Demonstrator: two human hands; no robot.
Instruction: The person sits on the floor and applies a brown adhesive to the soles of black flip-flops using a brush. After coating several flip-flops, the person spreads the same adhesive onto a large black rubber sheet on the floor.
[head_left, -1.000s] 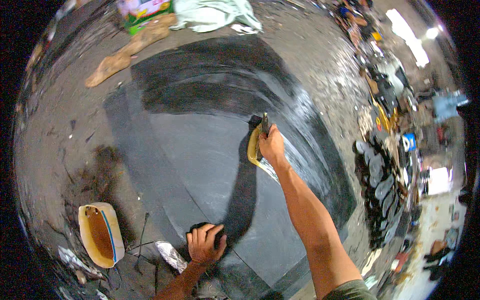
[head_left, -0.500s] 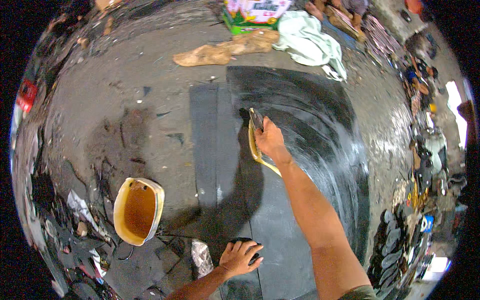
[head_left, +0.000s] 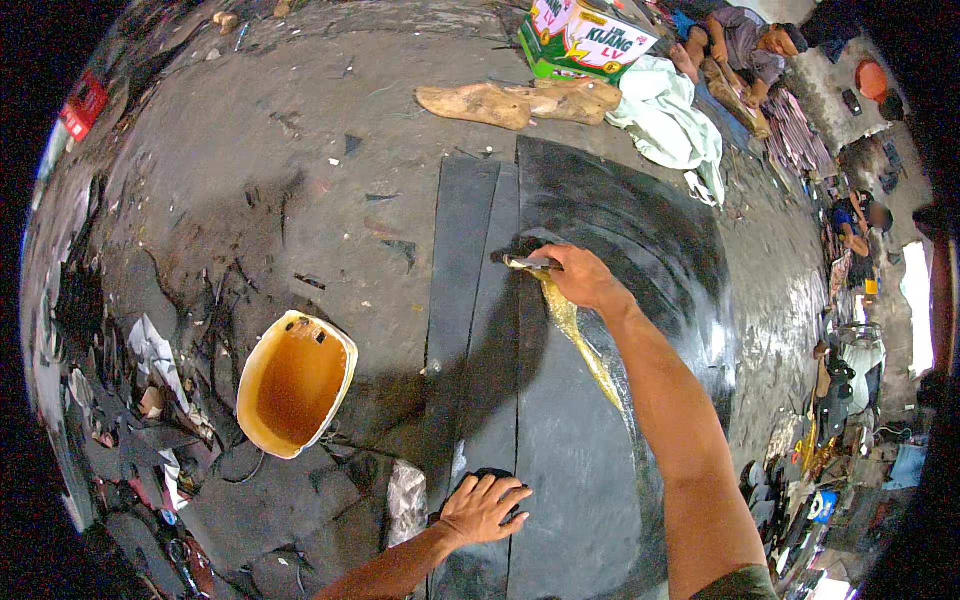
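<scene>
A flat spreader [head_left: 527, 263] with a pale edge is gripped in my right hand [head_left: 588, 279], over the upper part of a large black sheet [head_left: 590, 470]. From it a wet amber streak of glue [head_left: 583, 345] trails down the sheet toward me. My left hand [head_left: 484, 509] lies with fingers spread on a dark rounded object [head_left: 491, 474] near the sheet's lower left; what that object is I cannot make out. Left of the sheet sits a cream tub [head_left: 349, 367] with amber-brown liquid in it. Narrower black strips [head_left: 462, 240] run along the sheet's left side.
Beyond the sheet lie wooden foot forms [head_left: 478, 106], a green and white carton [head_left: 600, 42] and a pale cloth [head_left: 668, 118]. A person [head_left: 752, 45] sits at the far right. Dark scraps [head_left: 110, 410] litter the left floor, and a crumpled clear bag [head_left: 407, 500] lies near my left hand.
My right hand has turned the spreader from pointing away to lying crosswise, and the glue streak now stretches behind it. My left hand stays put. The whole view has shifted.
</scene>
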